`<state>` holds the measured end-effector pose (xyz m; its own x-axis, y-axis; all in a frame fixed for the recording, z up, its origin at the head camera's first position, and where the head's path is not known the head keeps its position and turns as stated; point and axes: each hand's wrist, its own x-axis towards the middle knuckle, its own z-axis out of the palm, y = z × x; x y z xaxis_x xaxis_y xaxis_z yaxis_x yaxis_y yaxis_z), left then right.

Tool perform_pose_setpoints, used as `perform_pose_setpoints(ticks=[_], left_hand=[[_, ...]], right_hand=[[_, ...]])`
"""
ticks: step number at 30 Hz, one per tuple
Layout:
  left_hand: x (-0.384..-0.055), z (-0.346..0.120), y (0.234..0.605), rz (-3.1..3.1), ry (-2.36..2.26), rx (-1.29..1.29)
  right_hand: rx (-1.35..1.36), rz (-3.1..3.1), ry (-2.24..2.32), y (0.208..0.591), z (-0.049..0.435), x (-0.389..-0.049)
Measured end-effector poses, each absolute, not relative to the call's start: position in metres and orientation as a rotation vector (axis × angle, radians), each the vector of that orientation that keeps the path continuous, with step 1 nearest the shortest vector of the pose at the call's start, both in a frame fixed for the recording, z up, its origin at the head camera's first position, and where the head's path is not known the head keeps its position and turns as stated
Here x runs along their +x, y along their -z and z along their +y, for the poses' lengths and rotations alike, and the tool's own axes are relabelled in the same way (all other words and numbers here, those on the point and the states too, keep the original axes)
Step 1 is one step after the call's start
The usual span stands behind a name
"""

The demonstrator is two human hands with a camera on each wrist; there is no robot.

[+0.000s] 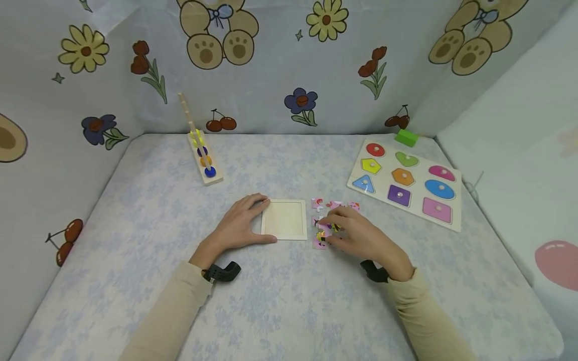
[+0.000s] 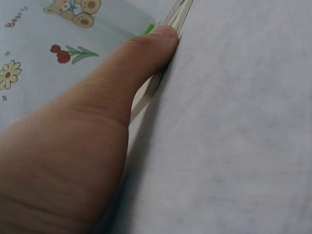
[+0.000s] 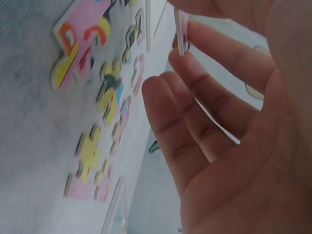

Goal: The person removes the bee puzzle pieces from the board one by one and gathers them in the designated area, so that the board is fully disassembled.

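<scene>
A shallow square wooden puzzle tray (image 1: pixel 284 219) lies bare in the middle of the table. My left hand (image 1: pixel 244 223) holds it at its left side, thumb along the near edge and fingers at the far left corner. The left wrist view shows that thumb (image 2: pixel 153 46) against the tray's edge. Just right of the tray, my right hand (image 1: pixel 361 234) hovers over several pink and yellow jigsaw pieces (image 1: pixel 317 203). In the right wrist view it pinches one pink puzzle piece (image 3: pixel 181 31) between thumb and fingers, with loose pieces (image 3: pixel 88 153) lying below on the table.
At the back right lies a knobbed shape board (image 1: pixel 417 183), with a green block (image 1: pixel 406 137) behind it. A wooden stand with coloured discs (image 1: pixel 205 156) and a leaning stick is at the back left. Patterned cloth walls (image 1: pixel 271 65) border the table.
</scene>
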<state>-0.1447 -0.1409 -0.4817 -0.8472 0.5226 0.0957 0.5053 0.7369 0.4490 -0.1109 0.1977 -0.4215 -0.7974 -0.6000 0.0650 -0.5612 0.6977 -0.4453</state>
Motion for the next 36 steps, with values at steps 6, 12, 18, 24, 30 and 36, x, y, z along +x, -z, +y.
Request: perform_pose_setpoints(ticks=[6, 12, 18, 24, 30, 36], left_hand=[[-0.142, -0.139, 0.483, 2.888, -0.726, 0.858], [-0.141, -0.14, 0.482, 2.902, -0.737, 0.884], [-0.139, -0.14, 0.482, 2.893, -0.754, 0.891], [-0.137, -0.14, 0.481, 2.891, -0.735, 0.877], [-0.139, -0.139, 0.479, 2.885, -0.75, 0.888], [-0.139, -0.14, 0.479, 2.883, -0.735, 0.868]], right_hand=[[-0.888, 2.775, 0.705, 0.424, 0.213, -0.105], [-0.815, 2.733, 0.711, 0.421, 0.23, -0.099], [-0.769, 2.709, 0.683, 0.417, 0.245, -0.096], [-0.725, 2.692, 0.674, 0.414, 0.256, -0.095], [-0.657, 2.678, 0.643, 0.411, 0.264, -0.095], [-0.622, 2.645, 0.606, 0.412, 0.265, -0.097]])
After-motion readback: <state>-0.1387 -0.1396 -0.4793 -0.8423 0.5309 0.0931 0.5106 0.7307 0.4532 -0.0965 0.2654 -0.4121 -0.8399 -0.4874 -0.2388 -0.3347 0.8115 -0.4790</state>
